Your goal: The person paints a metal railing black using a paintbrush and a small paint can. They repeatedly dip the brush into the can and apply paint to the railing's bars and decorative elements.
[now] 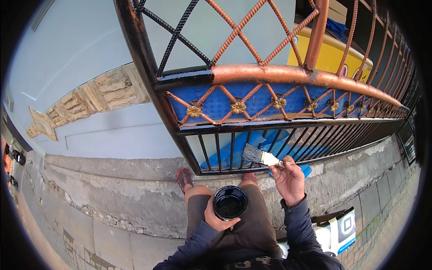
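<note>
My left hand [217,217] grips a round can of black paint [231,202] above my lap, its open top facing up. A flat paintbrush [263,156] is held by its handle in my right hand [290,179]. Its bristles are dark and wet-looking, and they point left in front of the lower black bars; whether they touch the bars I cannot tell. Ahead stands a metal gate [263,72]. Its left post, lower rails and part of the upper left lattice are black. The rest of the curved rail and the lattice bars are copper-coloured, with gold rosettes [238,107] along the band.
A concrete step [135,199] runs along the gate's foot. Blue plastic sheeting [233,148] hangs behind the bars. To my right lies a white-and-blue printed package [341,233]. A pale wall with stone trim [101,89] is at left, and a yellow box [324,54] stands behind the gate.
</note>
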